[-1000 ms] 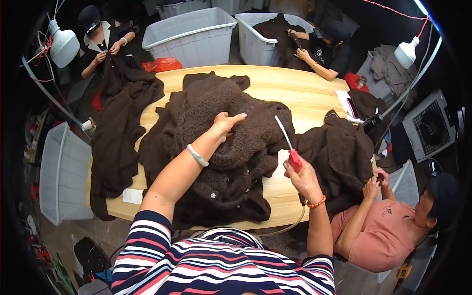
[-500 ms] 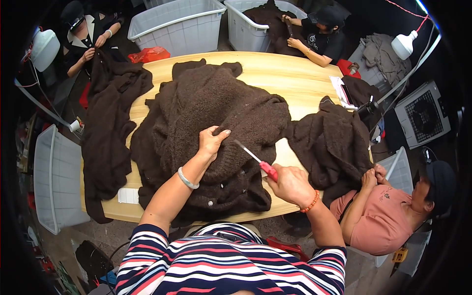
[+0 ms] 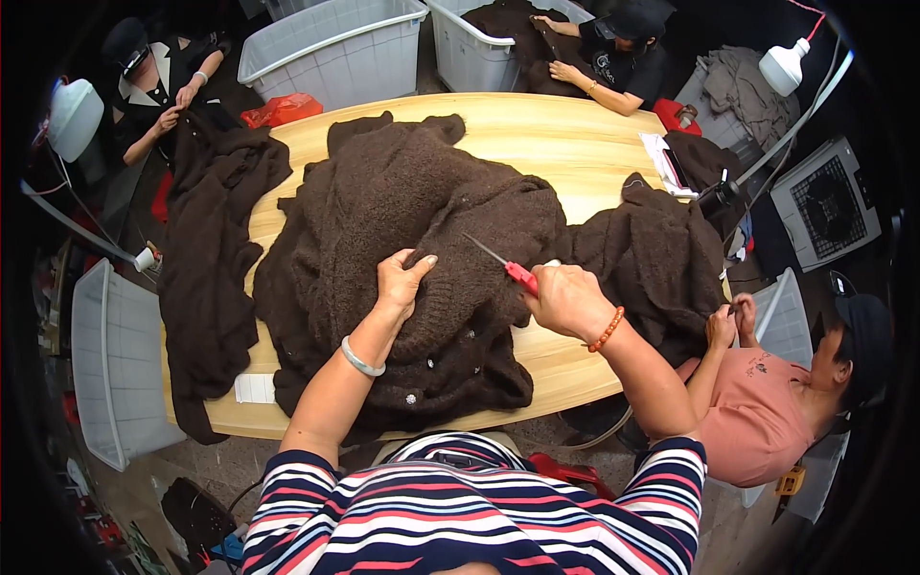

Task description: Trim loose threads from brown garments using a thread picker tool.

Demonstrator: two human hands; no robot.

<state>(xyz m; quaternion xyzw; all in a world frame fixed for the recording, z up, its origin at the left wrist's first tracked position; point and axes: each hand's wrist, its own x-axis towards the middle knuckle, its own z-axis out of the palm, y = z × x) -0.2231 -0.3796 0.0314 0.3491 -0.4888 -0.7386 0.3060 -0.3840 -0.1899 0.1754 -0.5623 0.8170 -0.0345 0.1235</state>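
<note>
A bulky dark brown knitted cardigan (image 3: 412, 187) lies bunched on the table in front of me, with shiny round buttons (image 3: 411, 399) along its near part. My left hand (image 3: 399, 284) is closed on a fold of its knit beside a ribbed band, thumb on top. In the fist of my right hand (image 3: 572, 301) is a thin metal-shafted tool with a red handle (image 3: 520, 278). Its shaft points up and left, over the cardigan to the right of my left hand. Whether the tip touches the knit I cannot tell.
The wooden table (image 3: 537, 125) also bears brown garments at left (image 3: 206, 259) and right (image 3: 652, 249). Three co-workers sit around it, each handling brown knitwear. White plastic bins (image 3: 335, 53) stand beyond the far edge, and another bin (image 3: 115, 374) at left. Lamps (image 3: 786, 67) hang at both sides.
My right hand has moved slightly up and to the right, and the tool's tip now sits farther up the knit. My left hand keeps its hold. The view has shifted a little.
</note>
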